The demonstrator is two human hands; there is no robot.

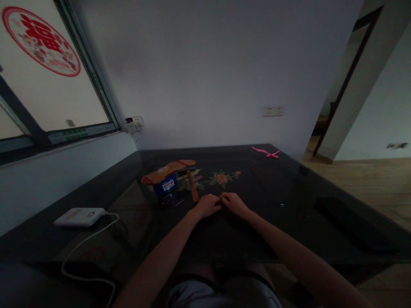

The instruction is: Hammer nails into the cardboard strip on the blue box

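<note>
Where the left hand (pixel 208 206) and right hand (pixel 236 205) come together just below frame centre, fingers are curled; held contents cannot be determined. Wooden-handled hammer (pixel 193 188) lies left of centre, near the blue box (pixel 168 185).

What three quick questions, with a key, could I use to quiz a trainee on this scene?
1. True or false: the left hand and the right hand are held close together.
2. Multiple choice: which of these is nearest the left hand?
A) the pink strip
B) the wooden handle
C) the white device
3. Fill in the blank: the labelled container beside the wooden handle is ____ in colour.

Key: 1. True. 2. B. 3. Blue.
</note>
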